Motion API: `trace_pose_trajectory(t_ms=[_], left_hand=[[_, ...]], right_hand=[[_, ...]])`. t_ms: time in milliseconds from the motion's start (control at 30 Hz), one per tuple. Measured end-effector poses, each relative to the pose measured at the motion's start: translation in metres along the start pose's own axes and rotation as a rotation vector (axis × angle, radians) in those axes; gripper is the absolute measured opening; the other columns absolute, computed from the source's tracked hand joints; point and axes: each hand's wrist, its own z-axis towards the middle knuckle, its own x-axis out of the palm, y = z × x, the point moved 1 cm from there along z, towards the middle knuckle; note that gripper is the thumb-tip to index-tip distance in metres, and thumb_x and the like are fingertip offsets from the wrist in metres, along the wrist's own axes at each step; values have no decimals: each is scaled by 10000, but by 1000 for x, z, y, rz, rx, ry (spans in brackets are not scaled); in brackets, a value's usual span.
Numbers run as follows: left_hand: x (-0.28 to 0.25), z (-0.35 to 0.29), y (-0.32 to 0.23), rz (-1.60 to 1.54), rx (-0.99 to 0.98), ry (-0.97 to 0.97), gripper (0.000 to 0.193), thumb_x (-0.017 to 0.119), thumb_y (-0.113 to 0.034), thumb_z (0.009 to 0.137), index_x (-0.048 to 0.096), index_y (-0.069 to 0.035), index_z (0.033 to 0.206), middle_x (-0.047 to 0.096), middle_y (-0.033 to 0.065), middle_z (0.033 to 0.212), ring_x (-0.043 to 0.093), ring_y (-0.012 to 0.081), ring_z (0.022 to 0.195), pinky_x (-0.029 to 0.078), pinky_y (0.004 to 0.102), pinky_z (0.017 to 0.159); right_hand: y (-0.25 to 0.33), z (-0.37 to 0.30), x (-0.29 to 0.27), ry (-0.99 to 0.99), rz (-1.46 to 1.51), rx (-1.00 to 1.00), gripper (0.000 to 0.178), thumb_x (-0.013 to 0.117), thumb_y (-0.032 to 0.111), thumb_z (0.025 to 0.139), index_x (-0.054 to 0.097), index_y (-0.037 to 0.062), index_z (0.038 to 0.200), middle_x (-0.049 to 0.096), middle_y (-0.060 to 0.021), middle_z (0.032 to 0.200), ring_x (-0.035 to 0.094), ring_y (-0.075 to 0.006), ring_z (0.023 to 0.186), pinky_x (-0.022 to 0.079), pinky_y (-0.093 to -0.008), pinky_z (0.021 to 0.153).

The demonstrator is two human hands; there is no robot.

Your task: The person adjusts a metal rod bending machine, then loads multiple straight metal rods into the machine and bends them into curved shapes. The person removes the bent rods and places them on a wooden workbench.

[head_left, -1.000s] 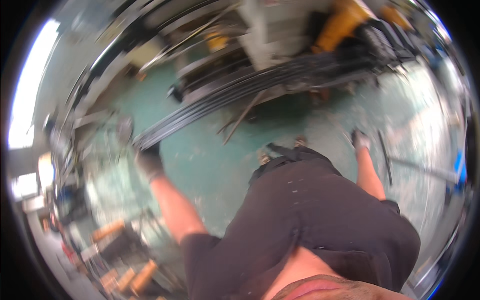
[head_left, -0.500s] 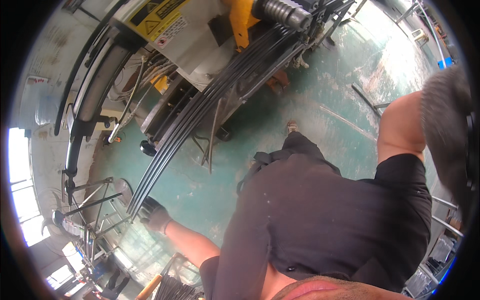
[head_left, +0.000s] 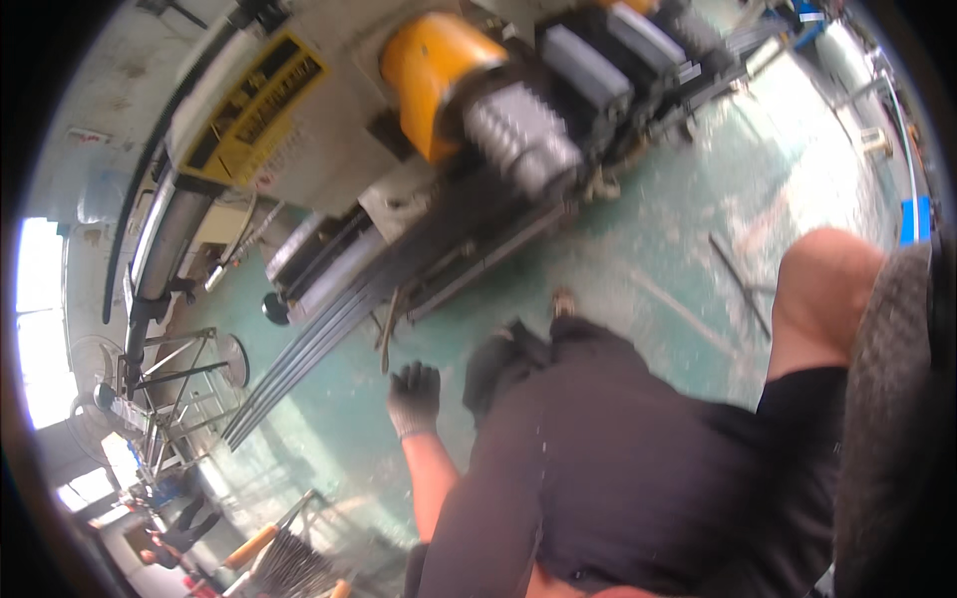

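Long grey bars (head_left: 327, 331) slant ahead and left of the gloved left hand (head_left: 414, 399), apart from it. Whether that hand or the blurred right hand (head_left: 885, 429), far rightward, is open or closed cannot be told.

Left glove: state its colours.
The left glove has blackish fingers and is pale grey below them; it shows best in the head view.

Several long, slim, dark-grey bars (head_left: 349, 314) are lying side by side, slanting from the frame's left, below mid-height, toward upper centre, where their outlines are blurring.
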Motion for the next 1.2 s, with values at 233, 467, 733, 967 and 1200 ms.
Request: trace_pose_trajectory(t_ms=[233,467,733,967,1200], left_hand=[[21,37,-19,361,73,437,270,487,-283,1144,635,-112,1292,640,40,1032,620,233,932,543,442,877],[-15,103,-66,1401,860,559,336,573,-170,1090,697,-147,1401,636,40,977,619,204,944,550,390,897],[22,33,11,183,189,354,106,678,-112,954,741,-193,981,733,20,1042,692,232,1095,587,367,932],[17,59,9,262,357,340,129,622,-209,1046,734,-172,1096,732,6,1131,686,229,1120,584,398,973],[68,63,-52,2169,1145,10,242,599,-298,1092,727,-120,1194,719,88,1176,664,287,1124,552,481,1015]], right_hand=[[-47,-3,-9,-3,65,-100,292,722,142,1087,758,-47,1307,817,-155,1096,781,-202,945,646,-314,866],[-65,4,-42,-57,-13,-97,293,720,107,1081,747,-66,1316,813,-170,1093,783,-211,927,649,-313,851],[-102,4,-5,70,-7,-153,296,717,68,1075,734,-88,1326,809,-186,1090,786,-223,906,652,-311,834],[-98,12,2,-19,-11,-127,300,715,34,1069,722,-106,1334,805,-201,1087,789,-233,889,654,-310,819],[-88,-29,-16,-384,17,132,301,758,-8,1030,729,-122,1306,802,-206,1074,772,-216,847,631,-285,766]])
